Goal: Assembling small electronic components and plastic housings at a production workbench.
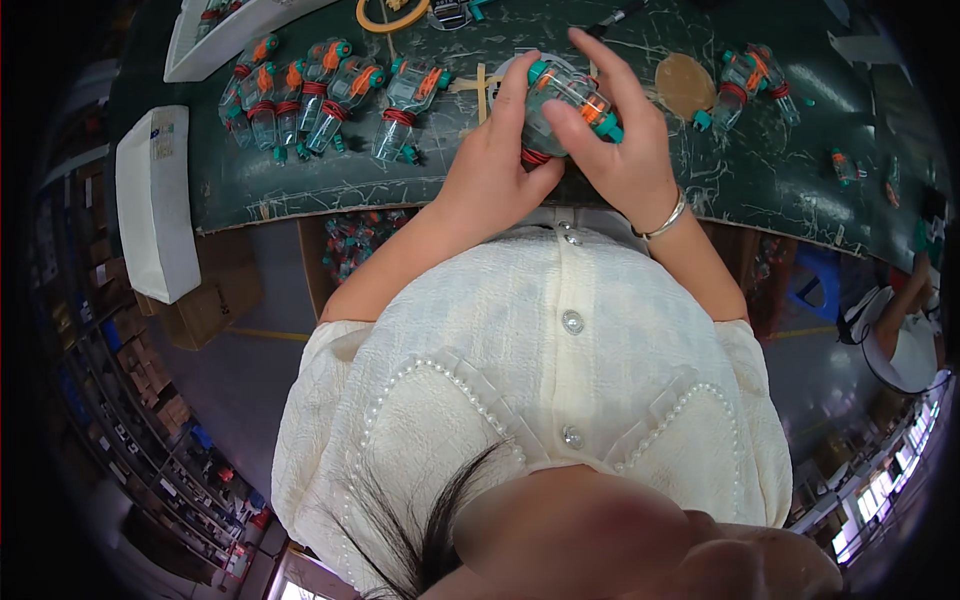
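Observation:
Between my two hands, near the table's front edge, is a clear plastic device (572,88) with teal end caps, an orange part inside and a red cord coiled at its lower end. My left hand (498,160) is closed on its left side, fingers along the body and thumb near the red coil. From the right, my right hand (632,150) grips it with the thumb across the front, and the index finger reaches up beyond it. The hands hide part of the body. A matching device (405,105) lies nearest my left hand.
Several like devices (290,95) cluster at the left, and others (745,80) lie at the right. A round tan disc (685,86), a roll of tape (393,12) and a white foam box (155,205) are around. Another person's arm (897,305) shows at far right.

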Motion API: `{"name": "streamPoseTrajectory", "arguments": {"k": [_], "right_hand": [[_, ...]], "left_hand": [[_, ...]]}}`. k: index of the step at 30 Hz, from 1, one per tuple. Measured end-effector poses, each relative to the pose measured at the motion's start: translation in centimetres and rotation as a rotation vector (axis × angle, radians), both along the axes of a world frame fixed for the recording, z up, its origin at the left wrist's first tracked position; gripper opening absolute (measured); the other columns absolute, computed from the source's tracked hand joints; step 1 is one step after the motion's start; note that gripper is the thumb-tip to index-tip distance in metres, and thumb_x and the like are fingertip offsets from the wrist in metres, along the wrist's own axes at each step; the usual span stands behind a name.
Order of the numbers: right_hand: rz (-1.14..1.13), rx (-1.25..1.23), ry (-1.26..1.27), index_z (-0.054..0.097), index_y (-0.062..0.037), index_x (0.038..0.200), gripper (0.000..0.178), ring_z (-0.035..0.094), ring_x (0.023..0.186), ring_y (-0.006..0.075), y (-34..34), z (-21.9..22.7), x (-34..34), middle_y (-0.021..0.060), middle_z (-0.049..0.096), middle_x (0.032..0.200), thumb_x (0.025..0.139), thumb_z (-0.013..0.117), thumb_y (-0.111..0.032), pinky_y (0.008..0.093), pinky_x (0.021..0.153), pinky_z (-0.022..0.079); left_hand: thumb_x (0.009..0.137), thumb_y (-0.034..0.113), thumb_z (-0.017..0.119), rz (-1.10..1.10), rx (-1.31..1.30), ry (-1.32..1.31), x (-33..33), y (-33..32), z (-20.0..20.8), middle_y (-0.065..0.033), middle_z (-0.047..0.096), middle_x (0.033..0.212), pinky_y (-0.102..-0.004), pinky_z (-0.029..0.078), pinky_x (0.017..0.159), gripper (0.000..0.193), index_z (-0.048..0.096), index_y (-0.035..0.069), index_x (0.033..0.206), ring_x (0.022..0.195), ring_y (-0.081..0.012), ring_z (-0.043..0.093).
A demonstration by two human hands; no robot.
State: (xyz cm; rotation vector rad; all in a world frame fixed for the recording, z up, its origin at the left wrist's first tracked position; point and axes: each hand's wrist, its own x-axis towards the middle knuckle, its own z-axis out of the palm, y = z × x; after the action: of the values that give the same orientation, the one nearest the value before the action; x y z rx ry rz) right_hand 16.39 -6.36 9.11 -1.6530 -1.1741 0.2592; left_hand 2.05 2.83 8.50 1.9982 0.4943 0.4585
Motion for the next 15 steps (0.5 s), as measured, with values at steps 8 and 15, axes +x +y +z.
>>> {"name": "streamPoseTrajectory", "arguments": {"k": [8,15], "right_hand": [[0.092,-0.031,0.473,0.050,-0.0019,0.139,0.064,0.062,0.103,0.0181,-0.1,-1.5,0.1,0.0137,0.061,0.121,0.088,0.075,-0.032,0.0309,0.086,0.052],[0.078,-0.159,0.066,0.054,-0.0011,0.103,0.023,0.066,0.065,0.0155,-2.1,-2.8,-0.6,0.0097,0.065,0.077,0.092,0.069,-0.014,0.0306,0.060,0.053]], "left_hand": [[0.079,0.003,0.072,0.042,-0.060,0.004,0.0,0.0,-0.4,-0.0240,0.059,0.128,-0.0353,0.056,0.083,0.091,0.021,0.008,0.155,0.097,-0.0322,0.071],[0.080,0.003,0.071,0.270,-0.032,-0.082,0.2,1.1,-3.3,-0.0263,0.059,0.125,-0.0381,0.055,0.085,0.089,0.020,0.002,0.153,0.104,-0.0382,0.067]]}}
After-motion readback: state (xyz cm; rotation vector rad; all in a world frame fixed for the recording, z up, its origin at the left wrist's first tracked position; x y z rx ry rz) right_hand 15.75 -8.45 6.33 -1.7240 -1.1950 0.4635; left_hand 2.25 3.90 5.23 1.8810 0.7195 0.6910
